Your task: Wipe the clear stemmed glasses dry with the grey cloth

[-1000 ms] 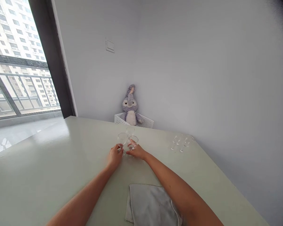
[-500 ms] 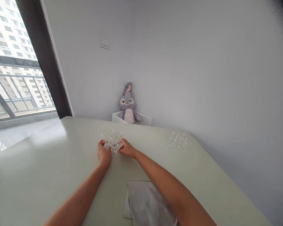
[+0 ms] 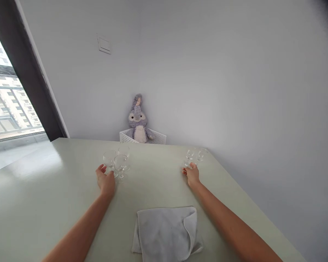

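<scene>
Three clear stemmed glasses stand close together on the left part of the table: a front glass (image 3: 120,162), a left glass (image 3: 109,158) and a back glass (image 3: 124,151). Beside the left glass is my left hand (image 3: 106,181), thumb and fingers apart, holding nothing that I can see. My right hand (image 3: 192,175) reaches toward two more stemmed glasses at the right, a nearer one (image 3: 190,154) and another (image 3: 200,155) next to it. Its fingers are parted just in front of the nearer glass's foot; whether they touch it is hard to see.
A folded grey cloth (image 3: 165,233) lies on the pale green table (image 3: 153,185) between my forearms. Behind the far edge, a plush rabbit (image 3: 139,127) sits in a white perforated basket (image 3: 159,137). Walls meet in the corner, with a window (image 3: 8,94) at left.
My right hand has left the front glass of the group of three and moved right to the other two glasses. My left hand stays by the group. The view has turned slightly right.
</scene>
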Demonstrator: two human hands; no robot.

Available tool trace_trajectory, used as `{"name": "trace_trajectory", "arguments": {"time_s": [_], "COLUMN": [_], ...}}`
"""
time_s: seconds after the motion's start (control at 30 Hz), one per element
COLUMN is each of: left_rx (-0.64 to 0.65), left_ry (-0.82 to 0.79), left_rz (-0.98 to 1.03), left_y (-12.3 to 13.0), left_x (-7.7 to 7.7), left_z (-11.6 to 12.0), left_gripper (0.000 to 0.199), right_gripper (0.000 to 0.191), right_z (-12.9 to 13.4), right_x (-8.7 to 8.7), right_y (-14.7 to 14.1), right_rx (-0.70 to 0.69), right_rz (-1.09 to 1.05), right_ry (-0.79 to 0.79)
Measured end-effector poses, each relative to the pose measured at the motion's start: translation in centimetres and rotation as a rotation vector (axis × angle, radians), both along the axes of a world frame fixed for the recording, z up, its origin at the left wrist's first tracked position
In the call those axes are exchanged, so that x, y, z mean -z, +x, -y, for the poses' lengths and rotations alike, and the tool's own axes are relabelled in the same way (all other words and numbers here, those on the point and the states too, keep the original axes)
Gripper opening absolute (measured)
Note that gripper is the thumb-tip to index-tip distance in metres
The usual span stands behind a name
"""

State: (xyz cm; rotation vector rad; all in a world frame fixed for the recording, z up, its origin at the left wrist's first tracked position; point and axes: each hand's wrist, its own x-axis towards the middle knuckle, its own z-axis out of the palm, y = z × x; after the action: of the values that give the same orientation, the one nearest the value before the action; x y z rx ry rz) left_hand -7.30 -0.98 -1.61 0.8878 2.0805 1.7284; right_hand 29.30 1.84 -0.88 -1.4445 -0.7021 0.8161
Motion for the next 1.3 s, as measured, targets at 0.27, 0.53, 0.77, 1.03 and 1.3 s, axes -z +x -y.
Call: {"name": "trace_trajectory", "arguments": {"time_s": [0.27,0.53,0.77,1.03,1.3], "left_rx": [0.035,0.057,0.109,0.109,0.132], "left_ry": [-0.035,-0.091,-0.059,-0.059,-0.072], "left_rz": [-0.133,-0.158,-0.053,-0.119,-0.123], "left_y": [0.0,0.4,0.7,1.3,1.4], "left_x": [0.7,0.3,0.2,-0.3,-0.4], "left_z": [-0.1,0.1,0.3,0.7,0.8], "left_gripper": [0.044,0.038,0.047,0.035,0.034], "right_gripper": [0.024,0.015,0.019,0.023,0.011], "right_z": [-3.9,-3.7,-1.6,-2.1,-2.7], "right_x": [-1.3,-0.6,-0.5,-0.6,-0.4], "right_y": [-1.9,-11.8,-19.3,-23.3,-25.5], "right_rx": [-0.058,-0.336,-0.588,-0.684,-0.77], "right_rz": [-0.056,0.007,0.09,0.132,0.211], "right_ry": [-0.032,-0.064,-0.039,-0.047,-0.026]}}
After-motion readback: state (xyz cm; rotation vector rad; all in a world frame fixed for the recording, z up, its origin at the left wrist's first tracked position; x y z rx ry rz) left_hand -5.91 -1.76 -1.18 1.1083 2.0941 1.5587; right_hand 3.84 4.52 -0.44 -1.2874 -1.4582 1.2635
